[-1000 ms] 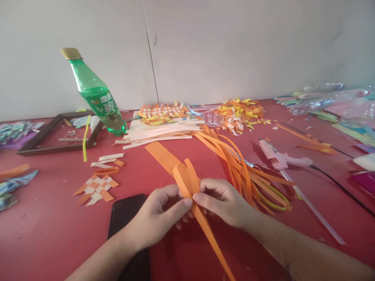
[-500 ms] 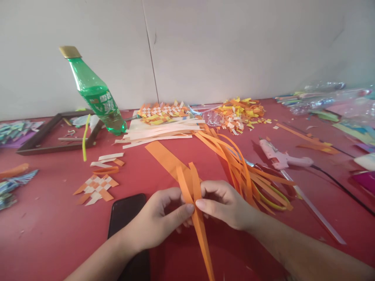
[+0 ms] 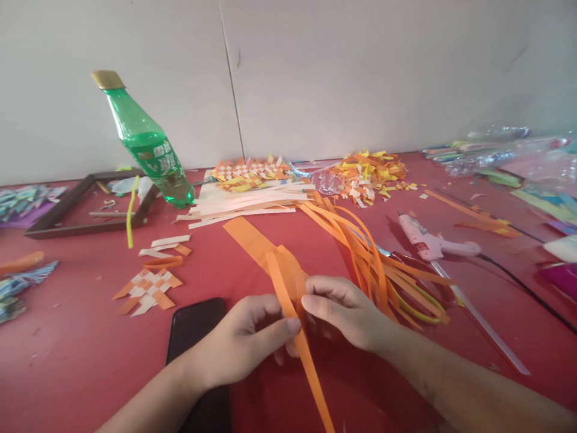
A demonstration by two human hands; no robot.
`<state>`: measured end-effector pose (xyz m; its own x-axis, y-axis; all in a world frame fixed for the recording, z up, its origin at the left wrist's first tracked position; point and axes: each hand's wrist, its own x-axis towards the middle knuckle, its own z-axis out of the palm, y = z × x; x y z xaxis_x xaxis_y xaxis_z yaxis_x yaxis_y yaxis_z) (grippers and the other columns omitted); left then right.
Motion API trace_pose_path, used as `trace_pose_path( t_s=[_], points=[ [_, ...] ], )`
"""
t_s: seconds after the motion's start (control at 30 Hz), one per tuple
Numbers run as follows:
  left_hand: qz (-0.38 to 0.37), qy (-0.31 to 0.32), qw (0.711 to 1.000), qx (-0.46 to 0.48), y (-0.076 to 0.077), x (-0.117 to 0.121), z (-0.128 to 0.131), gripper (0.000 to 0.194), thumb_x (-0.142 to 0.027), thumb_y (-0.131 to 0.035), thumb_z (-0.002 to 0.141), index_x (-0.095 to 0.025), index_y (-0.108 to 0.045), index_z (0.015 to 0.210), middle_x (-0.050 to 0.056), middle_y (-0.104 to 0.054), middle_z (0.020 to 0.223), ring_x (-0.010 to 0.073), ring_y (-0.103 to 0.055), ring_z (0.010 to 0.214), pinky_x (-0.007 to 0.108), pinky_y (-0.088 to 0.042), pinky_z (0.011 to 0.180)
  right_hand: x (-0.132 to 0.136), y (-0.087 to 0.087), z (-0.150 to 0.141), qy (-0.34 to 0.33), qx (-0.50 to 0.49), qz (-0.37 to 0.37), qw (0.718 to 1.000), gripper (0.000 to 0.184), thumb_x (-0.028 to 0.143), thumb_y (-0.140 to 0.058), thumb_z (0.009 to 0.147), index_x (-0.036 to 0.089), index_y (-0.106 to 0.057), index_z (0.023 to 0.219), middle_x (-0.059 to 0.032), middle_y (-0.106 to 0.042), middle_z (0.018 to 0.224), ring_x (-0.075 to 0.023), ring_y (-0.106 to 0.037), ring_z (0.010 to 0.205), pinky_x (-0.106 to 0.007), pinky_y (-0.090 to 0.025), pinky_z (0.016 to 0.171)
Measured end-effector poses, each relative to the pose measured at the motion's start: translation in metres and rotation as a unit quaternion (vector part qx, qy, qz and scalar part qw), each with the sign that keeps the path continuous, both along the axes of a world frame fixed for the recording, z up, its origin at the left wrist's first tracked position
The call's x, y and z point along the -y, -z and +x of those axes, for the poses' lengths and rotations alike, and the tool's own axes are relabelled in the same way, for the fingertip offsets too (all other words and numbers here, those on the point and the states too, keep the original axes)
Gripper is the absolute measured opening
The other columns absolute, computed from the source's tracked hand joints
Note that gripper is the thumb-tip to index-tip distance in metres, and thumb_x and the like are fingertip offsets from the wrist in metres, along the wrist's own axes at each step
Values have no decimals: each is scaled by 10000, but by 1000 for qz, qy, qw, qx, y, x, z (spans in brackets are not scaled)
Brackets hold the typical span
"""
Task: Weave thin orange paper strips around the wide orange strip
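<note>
Orange paper strips (image 3: 311, 367) cross between my two hands over the red table. My left hand (image 3: 256, 337) pinches a long strip between thumb and fingers; its lower end hangs toward the front edge of the view. My right hand (image 3: 342, 310) pinches the strip's other, folded part, thumb on top, a little right of my left thumb. Behind them a wide orange paper band (image 3: 250, 240) lies flat on the table. Several loose orange strips (image 3: 360, 246) are heaped beyond my right hand. Part of the fold is hidden by my fingers.
A black phone (image 3: 196, 328) lies beside my left forearm. Left stand a green bottle (image 3: 155, 156), a dark frame (image 3: 85, 228) and a small woven orange-white piece (image 3: 151, 288). Right lies a pink glue gun (image 3: 428, 240) with its cord. White strips (image 3: 252, 201) and paper scraps (image 3: 374, 171) lie behind.
The upper ends of the orange strips have shifted, now overlapping in a different way. My right thumb has drawn slightly up and away from my left thumb.
</note>
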<state>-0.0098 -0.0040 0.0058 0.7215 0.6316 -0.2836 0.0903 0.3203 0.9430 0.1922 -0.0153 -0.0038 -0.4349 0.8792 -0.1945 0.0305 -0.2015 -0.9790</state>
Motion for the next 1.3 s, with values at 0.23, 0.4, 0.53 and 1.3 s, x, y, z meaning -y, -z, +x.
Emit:
trace_pose_path(
  t_s=[0.23, 0.4, 0.53, 1.3],
  points=[
    [10, -1, 999, -30, 2, -1, -3, 355, -459, -561, 936, -130, -668, 1015, 13, -615, 740, 86, -535, 629, 197, -438, 580, 1, -2, 0, -48, -14, 39, 998, 365, 479, -653, 848, 172, -525, 698, 10, -507, 640, -99, -397, 580, -259, -392, 572],
    [4, -19, 1000, -18, 2, -2, -1, 354, -463, -574, 929, -123, -662, 975, 9, -603, 728, 82, -525, 621, 199, -426, 579, 2, 0, 0, -35, -29, 51, 998, 306, 411, -635, 872, 165, -537, 719, -22, -554, 694, -116, -438, 621, -293, -431, 630],
    [3, -46, 999, -6, 1, -2, 1, 368, -482, -570, 925, -126, -658, 894, 1, -592, 712, 71, -495, 592, 196, -401, 561, 1, 2, 0, -18, -45, 39, 998, 321, 436, -627, 880, 162, -539, 740, -31, -579, 691, -131, -509, 630, -287, -423, 611],
    [24, -23, 999, 16, -3, -1, 0, 309, -439, -580, 931, -155, -698, 955, 7, -632, 762, 97, -520, 673, 208, -425, 641, 0, -4, -1, 56, -5, 58, 997, 374, 487, -681, 841, 171, -549, 690, 15, -516, 613, -102, -456, 567, -234, -368, 514]
  ],
)
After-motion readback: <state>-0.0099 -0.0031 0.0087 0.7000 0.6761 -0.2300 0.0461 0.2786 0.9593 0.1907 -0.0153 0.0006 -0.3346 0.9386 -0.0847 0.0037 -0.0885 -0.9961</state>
